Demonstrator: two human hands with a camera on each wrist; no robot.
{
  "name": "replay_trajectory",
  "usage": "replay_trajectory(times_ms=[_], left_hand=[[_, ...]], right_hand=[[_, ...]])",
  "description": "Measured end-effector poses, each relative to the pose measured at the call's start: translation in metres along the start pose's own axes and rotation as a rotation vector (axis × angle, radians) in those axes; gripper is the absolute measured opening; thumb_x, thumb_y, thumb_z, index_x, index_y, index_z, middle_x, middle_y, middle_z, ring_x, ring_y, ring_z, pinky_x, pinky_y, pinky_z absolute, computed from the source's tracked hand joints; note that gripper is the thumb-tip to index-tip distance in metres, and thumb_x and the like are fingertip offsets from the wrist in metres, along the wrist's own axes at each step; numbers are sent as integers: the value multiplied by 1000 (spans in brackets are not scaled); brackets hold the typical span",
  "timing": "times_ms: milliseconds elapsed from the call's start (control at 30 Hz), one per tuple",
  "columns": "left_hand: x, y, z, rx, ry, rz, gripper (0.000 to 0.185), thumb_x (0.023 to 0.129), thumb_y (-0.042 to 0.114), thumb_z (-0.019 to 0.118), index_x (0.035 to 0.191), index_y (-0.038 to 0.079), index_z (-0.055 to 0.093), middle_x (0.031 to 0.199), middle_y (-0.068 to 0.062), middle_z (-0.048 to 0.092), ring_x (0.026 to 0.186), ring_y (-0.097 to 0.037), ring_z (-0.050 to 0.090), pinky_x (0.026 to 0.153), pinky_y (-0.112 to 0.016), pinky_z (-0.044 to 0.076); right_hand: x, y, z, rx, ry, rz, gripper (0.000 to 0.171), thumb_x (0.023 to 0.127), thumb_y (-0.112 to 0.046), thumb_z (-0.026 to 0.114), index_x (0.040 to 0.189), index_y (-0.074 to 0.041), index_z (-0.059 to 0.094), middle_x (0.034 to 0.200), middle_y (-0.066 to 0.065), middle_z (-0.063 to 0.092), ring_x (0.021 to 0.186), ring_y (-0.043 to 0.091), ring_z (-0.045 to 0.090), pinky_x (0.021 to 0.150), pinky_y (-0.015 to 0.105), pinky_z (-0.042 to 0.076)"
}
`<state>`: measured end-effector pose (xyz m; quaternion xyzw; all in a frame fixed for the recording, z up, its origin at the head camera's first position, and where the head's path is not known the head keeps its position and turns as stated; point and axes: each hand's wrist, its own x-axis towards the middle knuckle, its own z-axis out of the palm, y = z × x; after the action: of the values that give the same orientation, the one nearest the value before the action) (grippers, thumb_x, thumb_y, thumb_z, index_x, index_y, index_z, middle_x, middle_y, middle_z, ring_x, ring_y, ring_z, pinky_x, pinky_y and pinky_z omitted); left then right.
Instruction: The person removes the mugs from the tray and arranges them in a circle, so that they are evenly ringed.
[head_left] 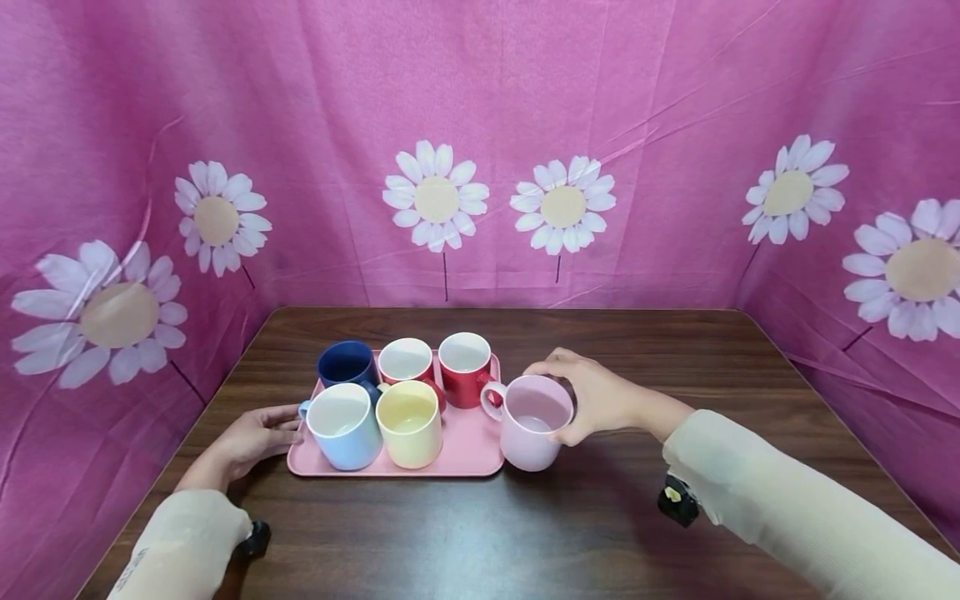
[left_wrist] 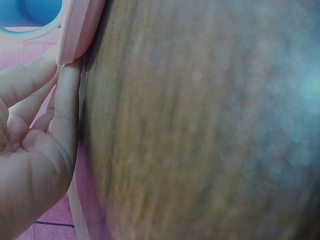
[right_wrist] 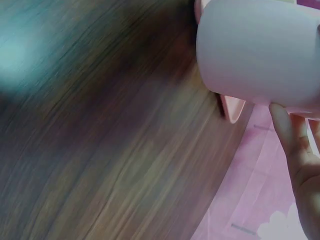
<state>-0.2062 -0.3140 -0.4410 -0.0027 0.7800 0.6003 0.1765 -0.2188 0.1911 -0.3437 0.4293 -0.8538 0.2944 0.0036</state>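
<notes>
A pink tray (head_left: 468, 446) lies on the dark wooden table (head_left: 570, 533) and carries several mugs: navy (head_left: 347, 365), two red (head_left: 405, 362) (head_left: 465, 367), light blue (head_left: 343, 425) and yellow (head_left: 409, 423). My right hand (head_left: 592, 396) grips a pink mug (head_left: 532, 425) by its rim and side at the tray's right front corner. The right wrist view shows that pink mug (right_wrist: 260, 50) with a fingertip (right_wrist: 290, 135) on it; I cannot tell if it touches the table. My left hand (head_left: 258, 433) rests against the tray's left edge, its fingers (left_wrist: 65, 110) pressed to the tray rim (left_wrist: 80, 30).
Pink cloth printed with daisies (head_left: 435, 200) walls the table at the back and both sides. Bare wood (head_left: 675, 350) lies right of the tray and in front of it. Both wrist views are blurred and close.
</notes>
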Motion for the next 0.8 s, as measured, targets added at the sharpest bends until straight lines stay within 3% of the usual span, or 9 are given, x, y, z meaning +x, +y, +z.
replay_trajectory(times_ms=[400, 800], left_hand=[[-3, 5, 2, 33, 16, -25, 65, 87, -2, 65, 138, -19, 29, 131, -33, 47, 106, -16, 59, 87, -35, 51], [-4, 4, 3, 3, 5, 4, 65, 86, -4, 65, 137, -22, 27, 128, -32, 50, 99, -6, 58, 85, -31, 51]], right_hand=[[-26, 20, -17, -20, 17, 58, 71, 52, -27, 86, 118, -15, 64, 100, -3, 56, 93, 14, 51, 76, 36, 47], [-34, 50, -28, -46, 57, 179, 72, 50, -28, 87, 117, -14, 64, 99, 2, 55, 89, 19, 52, 76, 42, 45]])
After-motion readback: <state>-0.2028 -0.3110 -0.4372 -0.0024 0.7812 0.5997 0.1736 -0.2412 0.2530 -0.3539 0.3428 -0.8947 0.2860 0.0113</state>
